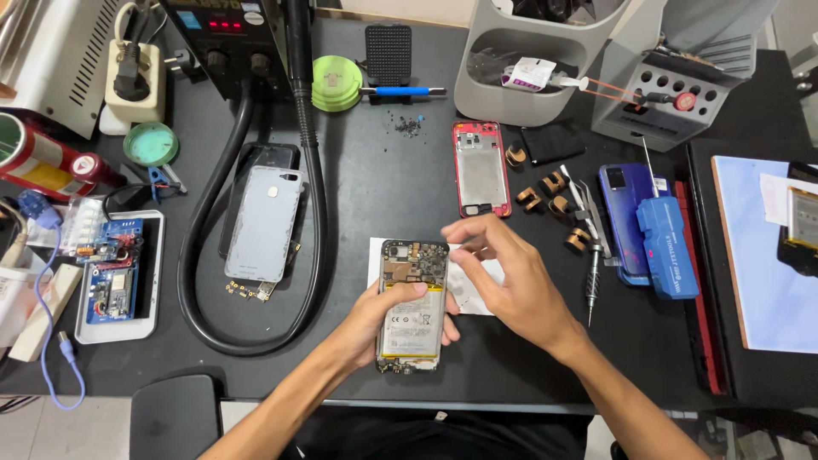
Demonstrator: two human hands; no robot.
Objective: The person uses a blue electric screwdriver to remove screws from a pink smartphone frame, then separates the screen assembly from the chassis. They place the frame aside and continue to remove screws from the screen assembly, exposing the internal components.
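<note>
Left hand grips the opened phone from its left, long axis pointing away from me; right hand hovers loose-fingered just beside its top-right corner.

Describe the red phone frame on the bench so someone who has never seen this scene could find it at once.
Start at the grey plastic organiser at the top centre of the black bench. Just below its left end lies the red phone frame, lengthwise, above the right hand. It alone is bright red and hollowed out, unlike the opened phone in the left hand.
</note>
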